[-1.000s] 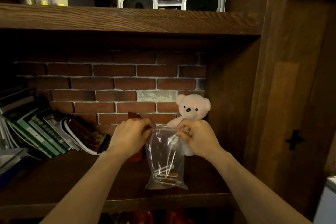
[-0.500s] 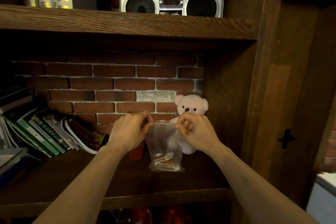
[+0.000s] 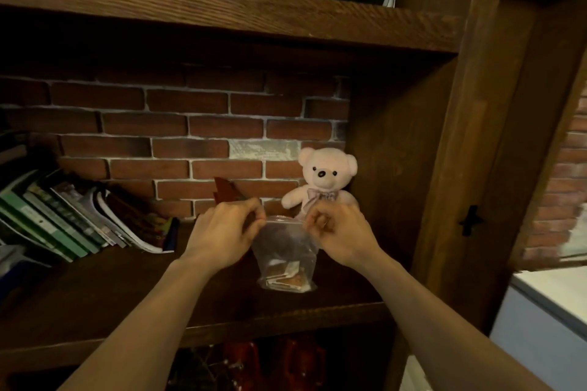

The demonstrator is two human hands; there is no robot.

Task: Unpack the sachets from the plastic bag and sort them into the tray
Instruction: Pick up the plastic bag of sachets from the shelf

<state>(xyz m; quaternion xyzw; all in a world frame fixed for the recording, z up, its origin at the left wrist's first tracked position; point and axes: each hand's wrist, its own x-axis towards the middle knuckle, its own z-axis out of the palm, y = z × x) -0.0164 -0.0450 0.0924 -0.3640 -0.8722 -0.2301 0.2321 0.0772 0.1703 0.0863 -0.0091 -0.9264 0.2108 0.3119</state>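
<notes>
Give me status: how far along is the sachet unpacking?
Done: nothing yet. In hand: left hand and right hand pinch the top of the plastic bag, sachets inside at its bottom. Left: take them out and sort them; no tray in view.

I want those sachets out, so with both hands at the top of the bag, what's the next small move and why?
Probably pull the top edges apart. The left hand and right hand each pinch a side of the plastic bag at its mouth, and the sachets lie at its bottom. No tray is in view.
</notes>
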